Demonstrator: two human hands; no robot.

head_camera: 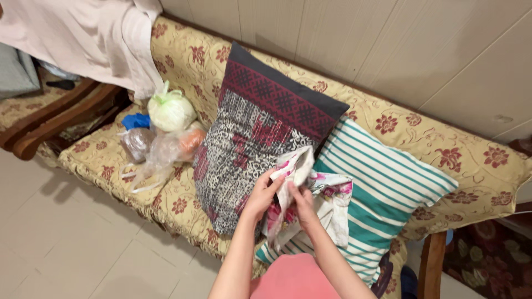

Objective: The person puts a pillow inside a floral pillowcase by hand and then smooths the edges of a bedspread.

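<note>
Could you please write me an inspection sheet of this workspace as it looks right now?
Surface: sofa seat with a cream floral cover.
Job's things: white floral cloth, bunched over the pillows.
Clutter: dark patterned pillow; teal striped pillow; plastic bags at the sofa's end; pale sheet draped over the backrest.
Grippers: left hand and right hand both grip the cloth.
Cables: nothing seen.
Surroundings: panelled wall; tiled floor.

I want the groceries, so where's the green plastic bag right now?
The green plastic bag sits at the left end of the sofa, beside the clear bags, left of the dark patterned pillow.
</note>
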